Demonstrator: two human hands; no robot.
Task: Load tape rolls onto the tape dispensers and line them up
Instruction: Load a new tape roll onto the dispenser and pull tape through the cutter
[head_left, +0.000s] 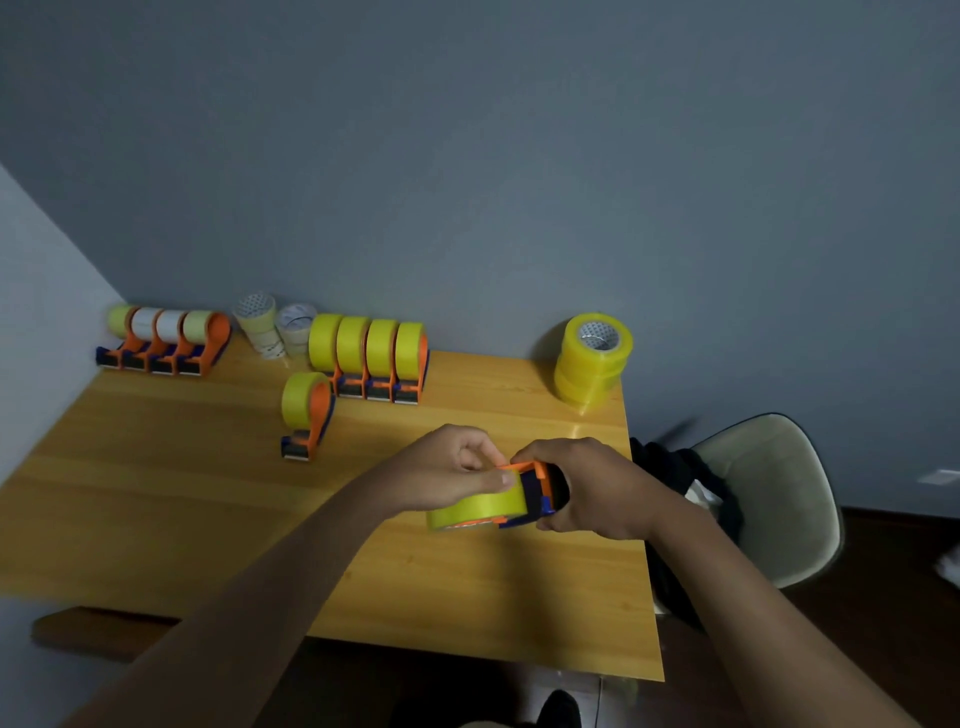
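**Nine dispensers loaded or nearly so, spare rolls still waiting**

Both hands are closed on one job at the near middle of the table (156, 519). The right hand (597, 488) wraps the orange-and-blue dispenser (540, 491) at its handle end, fingers curled round it. The left hand (457, 467) pinches at the top of the yellow roll (472, 506) seated in that dispenser, thumb and fingertips together near the orange edge; it looks as if the tape's loose end is being drawn toward the cutter, though the strip itself is too small to make out. This dispenser lies just above or on the tabletop, tilted on its side.

Farther out, a single loaded dispenser (306, 413) stands alone, ahead of the rest and not yet in line. Behind it, against the wall, a row of four yellow-loaded dispensers (371, 358) stands side by side. At the far left corner, another row of four (166, 340) carries pale and white rolls.

By my reading, eight are finished and lined up, one needs moving into its row, and the one in hand is nearly threaded.

Unloaded stock remains: a stack of yellow rolls (592, 364) at the far right edge, and two short stacks of pale rolls (275, 327) between the rows. No empty dispensers show, so whether those rolls get used I cannot say.
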